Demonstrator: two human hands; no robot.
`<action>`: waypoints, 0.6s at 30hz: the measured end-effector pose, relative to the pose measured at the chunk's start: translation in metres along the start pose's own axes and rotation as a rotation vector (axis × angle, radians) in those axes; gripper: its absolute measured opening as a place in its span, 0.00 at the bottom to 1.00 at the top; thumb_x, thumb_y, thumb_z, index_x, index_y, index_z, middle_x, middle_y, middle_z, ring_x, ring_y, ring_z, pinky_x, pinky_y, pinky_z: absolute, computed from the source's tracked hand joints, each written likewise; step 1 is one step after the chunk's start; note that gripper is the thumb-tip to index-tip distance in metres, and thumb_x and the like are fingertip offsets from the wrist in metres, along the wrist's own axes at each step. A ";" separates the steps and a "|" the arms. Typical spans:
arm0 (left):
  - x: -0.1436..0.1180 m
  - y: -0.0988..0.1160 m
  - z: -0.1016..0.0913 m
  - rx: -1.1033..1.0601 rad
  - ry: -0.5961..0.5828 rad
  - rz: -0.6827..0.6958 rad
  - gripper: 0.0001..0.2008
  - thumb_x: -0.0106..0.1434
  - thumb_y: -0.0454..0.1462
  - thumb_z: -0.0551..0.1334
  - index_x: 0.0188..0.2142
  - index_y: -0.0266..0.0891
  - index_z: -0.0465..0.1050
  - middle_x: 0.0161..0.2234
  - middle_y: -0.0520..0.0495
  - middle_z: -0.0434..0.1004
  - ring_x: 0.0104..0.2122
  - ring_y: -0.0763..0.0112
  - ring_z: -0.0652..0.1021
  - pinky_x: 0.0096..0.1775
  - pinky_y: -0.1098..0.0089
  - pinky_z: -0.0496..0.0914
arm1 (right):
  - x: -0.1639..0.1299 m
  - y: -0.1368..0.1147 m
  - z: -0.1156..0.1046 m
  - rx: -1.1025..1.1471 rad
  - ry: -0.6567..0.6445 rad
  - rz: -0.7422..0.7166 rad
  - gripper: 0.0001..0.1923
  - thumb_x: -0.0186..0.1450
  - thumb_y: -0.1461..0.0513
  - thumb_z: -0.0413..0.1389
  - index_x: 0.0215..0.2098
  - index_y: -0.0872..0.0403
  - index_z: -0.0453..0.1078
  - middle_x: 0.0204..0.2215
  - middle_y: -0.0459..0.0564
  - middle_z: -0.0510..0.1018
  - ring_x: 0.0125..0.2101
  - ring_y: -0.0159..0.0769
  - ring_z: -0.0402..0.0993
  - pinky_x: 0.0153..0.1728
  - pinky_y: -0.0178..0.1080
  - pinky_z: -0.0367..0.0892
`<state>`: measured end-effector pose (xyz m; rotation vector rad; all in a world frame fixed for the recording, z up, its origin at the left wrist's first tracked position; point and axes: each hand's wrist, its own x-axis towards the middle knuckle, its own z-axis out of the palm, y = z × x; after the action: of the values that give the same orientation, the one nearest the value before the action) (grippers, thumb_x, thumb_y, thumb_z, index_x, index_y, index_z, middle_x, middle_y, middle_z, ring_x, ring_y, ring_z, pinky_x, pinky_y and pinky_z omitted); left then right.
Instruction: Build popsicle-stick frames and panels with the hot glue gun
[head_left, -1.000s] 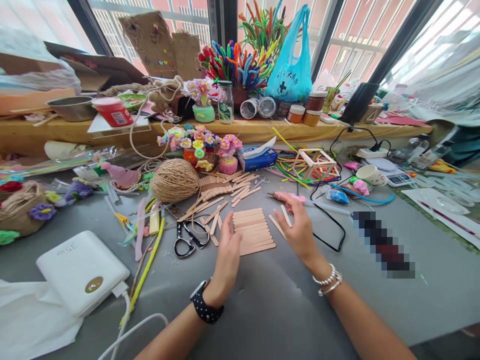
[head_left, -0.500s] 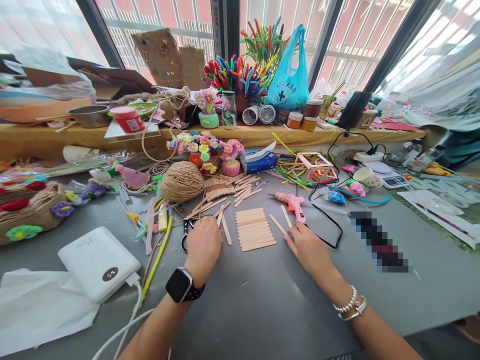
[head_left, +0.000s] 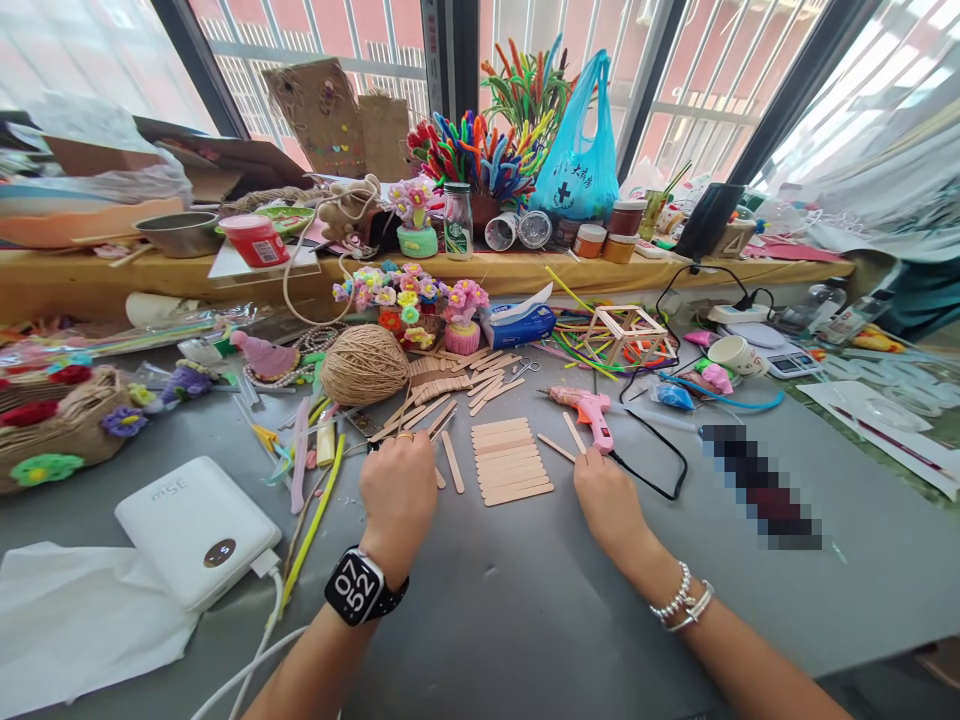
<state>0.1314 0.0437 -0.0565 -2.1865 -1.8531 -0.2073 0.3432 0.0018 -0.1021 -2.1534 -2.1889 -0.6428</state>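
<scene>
Head view: the left hand (head_left: pixel 397 487) lay clenched over the scissors (head_left: pixel 373 447); the right hand (head_left: pixel 604 493) rested released near the pink glue gun (head_left: pixel 589 411), right of the stick raft (head_left: pixel 511 460).

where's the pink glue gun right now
In the head view the pink glue gun lies on the grey table, just beyond the right hand and right of the row of craft sticks.
</scene>
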 end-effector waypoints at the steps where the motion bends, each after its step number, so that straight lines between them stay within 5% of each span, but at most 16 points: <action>1: 0.000 0.000 -0.002 0.004 0.024 0.002 0.14 0.61 0.33 0.46 0.27 0.36 0.69 0.24 0.40 0.71 0.29 0.57 0.74 0.27 0.66 0.62 | 0.000 0.000 0.001 0.005 0.010 0.002 0.16 0.53 0.80 0.43 0.23 0.60 0.68 0.22 0.55 0.71 0.19 0.36 0.69 0.17 0.34 0.62; 7: -0.001 0.001 -0.007 0.024 0.150 0.016 0.14 0.62 0.33 0.46 0.28 0.37 0.68 0.25 0.41 0.72 0.29 0.59 0.73 0.28 0.67 0.62 | -0.001 0.009 0.011 0.094 0.207 0.006 0.16 0.59 0.74 0.40 0.24 0.55 0.65 0.22 0.55 0.70 0.24 0.39 0.68 0.18 0.37 0.60; 13: -0.007 0.010 0.005 -0.116 0.320 0.236 0.11 0.61 0.30 0.48 0.35 0.36 0.68 0.37 0.41 0.74 0.35 0.63 0.74 0.36 0.66 0.66 | 0.012 0.009 0.014 0.139 0.316 -0.031 0.16 0.64 0.70 0.39 0.29 0.57 0.66 0.19 0.51 0.70 0.21 0.34 0.66 0.20 0.35 0.59; 18: -0.014 0.022 0.019 -0.251 0.241 0.499 0.14 0.59 0.25 0.45 0.36 0.32 0.67 0.39 0.36 0.73 0.38 0.61 0.74 0.39 0.61 0.68 | 0.026 -0.002 0.009 0.188 0.364 -0.196 0.14 0.63 0.70 0.41 0.31 0.57 0.69 0.21 0.50 0.70 0.24 0.35 0.66 0.25 0.35 0.60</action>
<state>0.1497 0.0331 -0.0812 -2.5730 -1.1630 -0.5931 0.3427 0.0293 -0.1034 -1.6004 -2.1718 -0.7345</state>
